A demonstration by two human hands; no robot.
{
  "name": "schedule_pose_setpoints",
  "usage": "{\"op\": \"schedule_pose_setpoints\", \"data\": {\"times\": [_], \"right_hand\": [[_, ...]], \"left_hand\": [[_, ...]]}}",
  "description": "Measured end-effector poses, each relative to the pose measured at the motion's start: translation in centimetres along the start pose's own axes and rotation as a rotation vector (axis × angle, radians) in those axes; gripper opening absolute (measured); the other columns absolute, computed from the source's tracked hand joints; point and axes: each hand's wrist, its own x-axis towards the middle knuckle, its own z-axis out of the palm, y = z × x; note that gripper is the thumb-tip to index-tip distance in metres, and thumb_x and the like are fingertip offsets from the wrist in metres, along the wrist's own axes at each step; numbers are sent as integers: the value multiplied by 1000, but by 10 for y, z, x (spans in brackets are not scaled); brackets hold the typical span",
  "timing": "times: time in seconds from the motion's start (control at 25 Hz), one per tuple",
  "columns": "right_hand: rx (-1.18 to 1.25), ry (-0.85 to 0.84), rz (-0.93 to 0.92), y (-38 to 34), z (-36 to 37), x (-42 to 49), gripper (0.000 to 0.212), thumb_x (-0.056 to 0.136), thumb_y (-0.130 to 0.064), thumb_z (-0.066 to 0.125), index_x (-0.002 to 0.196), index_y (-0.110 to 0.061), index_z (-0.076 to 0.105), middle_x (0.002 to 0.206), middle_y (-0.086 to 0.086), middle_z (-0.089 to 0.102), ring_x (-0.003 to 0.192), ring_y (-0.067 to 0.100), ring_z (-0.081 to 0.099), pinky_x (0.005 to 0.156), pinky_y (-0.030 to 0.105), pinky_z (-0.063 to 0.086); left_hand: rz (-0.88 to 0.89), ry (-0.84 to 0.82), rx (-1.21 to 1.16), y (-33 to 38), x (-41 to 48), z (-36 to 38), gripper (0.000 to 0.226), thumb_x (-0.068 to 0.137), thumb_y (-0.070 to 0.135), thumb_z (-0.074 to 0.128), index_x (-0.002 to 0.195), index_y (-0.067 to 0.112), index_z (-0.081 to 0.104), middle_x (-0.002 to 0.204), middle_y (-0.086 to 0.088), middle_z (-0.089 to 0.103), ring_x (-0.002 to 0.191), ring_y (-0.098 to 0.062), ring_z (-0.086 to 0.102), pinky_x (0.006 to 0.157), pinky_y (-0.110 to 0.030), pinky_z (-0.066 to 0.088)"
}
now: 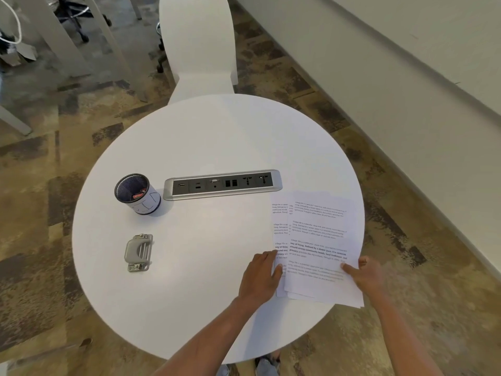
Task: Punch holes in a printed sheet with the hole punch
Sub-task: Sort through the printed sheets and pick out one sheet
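Note:
A small stack of printed sheets (318,234) lies at the right edge of the round white table (211,142); the top sheet is skewed over the ones beneath. My right hand (366,275) pinches the top sheet at its near right edge, thumb on the paper. My left hand (261,275) rests flat on the left edge of the lower sheets, fingers apart. The grey metal hole punch (138,253) sits alone on the left part of the table, well away from both hands.
A mesh pen cup (137,195) stands behind the punch. A built-in socket strip (222,184) runs across the table's middle. A white chair (199,47) stands beyond the far edge, and a wall runs along the right.

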Motion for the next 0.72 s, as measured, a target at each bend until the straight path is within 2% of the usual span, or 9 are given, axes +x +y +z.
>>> {"op": "schedule_pose_setpoints", "data": {"times": [0.08, 0.16, 0.28, 0.4, 0.52, 0.6, 0.72], "right_hand": [[-40, 11, 16, 3, 5, -7, 33, 81, -24, 78, 96, -5, 55, 92, 13, 65, 66, 16, 55, 54, 31, 41], [-28, 26, 28, 5, 10, -15, 36, 81, -23, 78, 99, -5, 54, 97, 14, 66, 69, 19, 57, 56, 32, 42], [23, 51, -15, -2, 20, -25, 49, 80, -20, 78, 118, -1, 53, 113, 15, 62, 88, 29, 60, 67, 35, 45], [181, 33, 6, -16, 27, -26, 56, 80, -17, 79, 125, 0, 52, 119, 20, 62, 99, 33, 62, 77, 39, 51], [510, -155, 87, -26, 26, -25, 48, 77, -1, 78, 121, 1, 59, 117, 21, 68, 99, 37, 68, 87, 51, 56], [549, -279, 76, -29, 24, -28, 45, 76, 6, 76, 119, 1, 63, 114, 20, 70, 97, 38, 69, 88, 58, 55], [524, -368, -18, -40, 19, -37, 41, 76, 4, 77, 115, 1, 66, 104, 17, 75, 90, 37, 73, 79, 54, 60]], "left_hand": [[17, 10, -10, -2, -3, 1, 46, 98, 36, 38, 141, 20, 40, 141, 4, 50, 128, -17, 43, 102, -29, 37], [40, 9, -10, -4, -8, 3, 45, 98, 36, 38, 140, 20, 40, 140, 4, 51, 127, -17, 44, 101, -29, 37], [42, -10, 0, -9, -14, 5, 46, 99, 36, 36, 142, 20, 39, 142, 4, 50, 128, -17, 43, 103, -31, 37], [29, -34, -12, -14, -16, 6, 47, 99, 37, 35, 143, 20, 38, 145, 5, 48, 130, -16, 41, 105, -30, 36], [9, -49, -101, -18, -16, 2, 45, 99, 37, 39, 141, 20, 41, 142, 4, 50, 128, -16, 44, 103, -28, 35], [-66, -39, -247, -19, -13, -2, 42, 98, 36, 45, 135, 18, 48, 134, 2, 57, 122, -16, 52, 100, -25, 40], [-243, 34, -531, -21, -7, -19, 32, 94, 35, 55, 120, 16, 57, 107, 2, 65, 99, -15, 61, 76, -8, 43]]}}
